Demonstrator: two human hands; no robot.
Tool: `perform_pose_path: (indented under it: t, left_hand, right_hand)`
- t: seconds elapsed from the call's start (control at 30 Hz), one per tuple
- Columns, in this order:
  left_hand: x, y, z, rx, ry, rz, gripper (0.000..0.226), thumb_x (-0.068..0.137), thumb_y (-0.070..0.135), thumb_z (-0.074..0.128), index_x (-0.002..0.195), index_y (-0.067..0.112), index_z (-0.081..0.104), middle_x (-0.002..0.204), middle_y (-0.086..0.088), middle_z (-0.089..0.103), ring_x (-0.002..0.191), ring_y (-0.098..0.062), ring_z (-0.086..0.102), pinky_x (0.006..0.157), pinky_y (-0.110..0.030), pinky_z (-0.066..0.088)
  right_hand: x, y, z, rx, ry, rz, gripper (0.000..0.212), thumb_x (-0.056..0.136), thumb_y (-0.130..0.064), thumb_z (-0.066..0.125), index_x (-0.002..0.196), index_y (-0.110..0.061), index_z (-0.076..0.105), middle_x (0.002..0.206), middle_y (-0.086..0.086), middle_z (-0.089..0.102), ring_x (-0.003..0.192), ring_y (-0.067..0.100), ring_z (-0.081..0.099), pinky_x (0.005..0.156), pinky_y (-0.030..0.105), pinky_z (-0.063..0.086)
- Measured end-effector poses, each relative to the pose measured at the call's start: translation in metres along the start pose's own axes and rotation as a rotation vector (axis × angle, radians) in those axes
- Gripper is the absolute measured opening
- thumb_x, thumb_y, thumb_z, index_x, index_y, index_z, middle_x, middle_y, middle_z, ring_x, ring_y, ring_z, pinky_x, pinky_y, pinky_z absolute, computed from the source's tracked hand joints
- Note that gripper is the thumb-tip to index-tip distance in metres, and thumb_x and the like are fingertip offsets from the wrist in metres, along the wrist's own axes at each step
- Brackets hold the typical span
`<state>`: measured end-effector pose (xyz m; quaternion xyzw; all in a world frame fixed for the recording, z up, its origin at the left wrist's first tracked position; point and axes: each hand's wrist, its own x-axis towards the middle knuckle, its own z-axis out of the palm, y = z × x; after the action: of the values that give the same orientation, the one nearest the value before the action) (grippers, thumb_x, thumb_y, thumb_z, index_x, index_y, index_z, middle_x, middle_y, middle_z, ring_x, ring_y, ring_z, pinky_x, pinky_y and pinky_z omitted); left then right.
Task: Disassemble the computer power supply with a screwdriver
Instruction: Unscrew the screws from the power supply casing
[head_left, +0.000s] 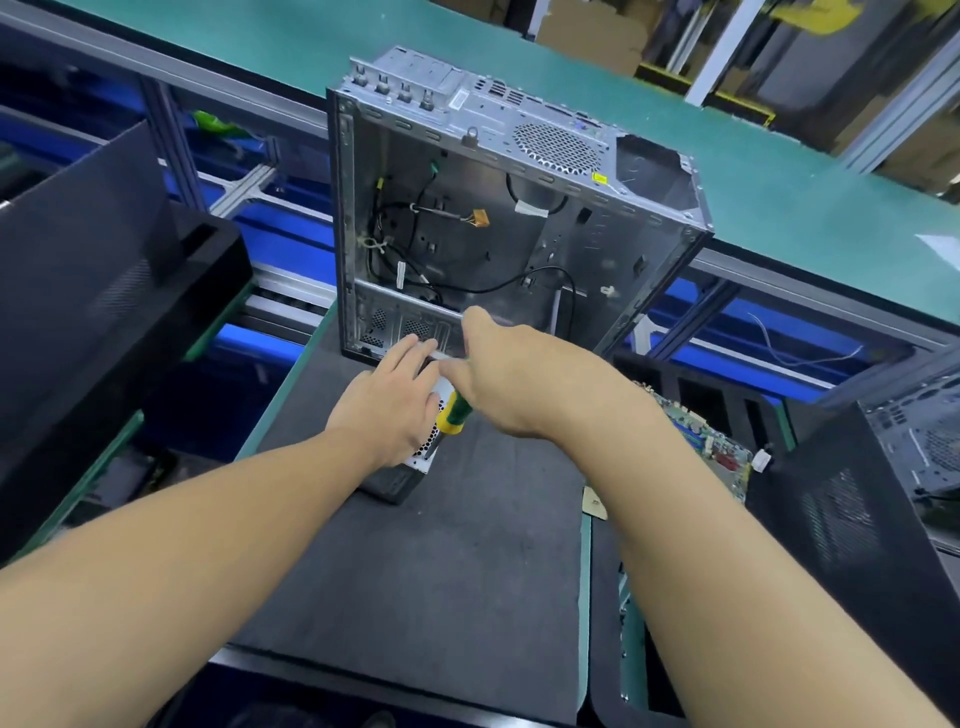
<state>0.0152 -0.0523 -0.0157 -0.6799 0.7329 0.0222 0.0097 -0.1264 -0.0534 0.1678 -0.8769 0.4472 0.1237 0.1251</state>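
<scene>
An open grey computer case (519, 208) lies on its side on a dark mat (441, 571), its inside facing me with loose black cables. In front of it, under my hands, sits the perforated metal power supply (422, 457), mostly hidden. My left hand (387, 400) rests flat on top of it, fingers stretched toward the case's lower edge. My right hand (514, 374) grips a screwdriver with a green and yellow handle (453, 413); its tip is hidden.
A green circuit board (706, 441) lies right of the mat. Black case panels stand at the far left (88, 291) and right (857, 519). A teal bench (779, 171) runs behind the case, with blue racks below it.
</scene>
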Motion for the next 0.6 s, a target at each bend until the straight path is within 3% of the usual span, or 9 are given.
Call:
perform_pose_path:
  t: [0.07,0.13,0.17,0.23,0.3,0.4,0.47,0.6]
  left_hand:
    - [0.0,0.003,-0.003,-0.032,0.013,-0.03,0.068,0.086,0.032,0.013,0.15,0.018,0.029,0.16,-0.003,0.016,0.15,-0.024,0.01,0.079,-0.029,0.043]
    - [0.0,0.005,-0.004,-0.076,0.019,-0.059,0.056,0.089,0.03,0.024,0.142,0.02,0.039,0.152,-0.003,0.023,0.141,-0.025,0.027,0.07,-0.029,0.034]
    - [0.001,0.004,-0.004,-0.091,0.018,-0.059,0.054,0.089,0.029,0.026,0.14,0.02,0.039,0.151,-0.003,0.024,0.14,-0.024,0.028,0.07,-0.029,0.033]
    - [0.003,0.002,-0.001,-0.07,0.024,-0.03,0.065,0.083,0.031,0.015,0.145,0.018,0.032,0.157,-0.004,0.017,0.149,-0.022,0.011,0.072,-0.029,0.037]
    - [0.003,0.001,0.0,-0.037,-0.001,-0.012,0.078,0.079,0.035,0.004,0.154,0.016,0.017,0.164,-0.002,0.003,0.152,-0.022,-0.006,0.086,-0.034,0.046]
    - [0.001,0.0,0.001,0.059,-0.049,0.047,0.08,0.081,0.034,-0.006,0.158,0.013,0.005,0.166,-0.006,-0.006,0.152,-0.027,-0.013,0.105,-0.039,0.042]
    - [0.001,0.0,0.001,0.067,-0.044,0.054,0.079,0.083,0.033,-0.008,0.158,0.014,0.007,0.166,-0.007,-0.005,0.152,-0.028,-0.012,0.101,-0.036,0.045]
    - [0.001,0.001,-0.001,0.003,-0.01,0.009,0.075,0.084,0.034,0.0,0.154,0.016,0.02,0.165,-0.003,0.005,0.153,-0.022,-0.007,0.095,-0.035,0.049]
  right_hand:
    - [-0.002,0.003,-0.005,0.074,-0.088,-0.067,0.007,0.098,-0.028,0.045,0.099,-0.023,0.04,0.095,0.004,0.051,0.071,0.024,0.054,0.063,0.038,0.044]
    - [-0.006,0.005,-0.009,0.117,-0.188,-0.118,0.013,0.092,-0.022,0.051,0.098,-0.032,0.045,0.103,0.0,0.042,0.078,0.027,0.058,0.074,0.041,0.049]
    - [-0.008,0.004,-0.009,0.137,-0.216,-0.114,0.016,0.091,-0.021,0.051,0.098,-0.034,0.045,0.103,-0.001,0.04,0.078,0.028,0.059,0.076,0.042,0.05]
    - [-0.009,0.002,-0.008,0.145,-0.204,-0.072,0.013,0.094,-0.029,0.049,0.103,-0.031,0.041,0.107,0.001,0.042,0.079,0.027,0.058,0.077,0.042,0.049]
    - [-0.006,0.001,-0.005,0.133,-0.138,-0.003,0.016,0.097,-0.042,0.044,0.099,-0.027,0.036,0.104,0.005,0.05,0.077,0.023,0.055,0.069,0.039,0.046]
    - [-0.004,0.003,-0.003,0.097,-0.033,0.097,0.033,0.101,-0.052,0.031,0.095,-0.02,0.033,0.077,0.003,0.056,0.064,0.019,0.05,0.056,0.036,0.035]
    - [-0.001,0.005,0.0,0.051,0.013,0.115,0.037,0.102,-0.051,0.028,0.099,-0.015,0.034,0.073,0.002,0.052,0.062,0.019,0.048,0.056,0.036,0.035]
    - [0.006,0.006,-0.003,0.068,-0.032,0.027,0.016,0.102,-0.03,0.039,0.1,-0.014,0.036,0.08,0.006,0.054,0.06,0.017,0.045,0.05,0.034,0.03]
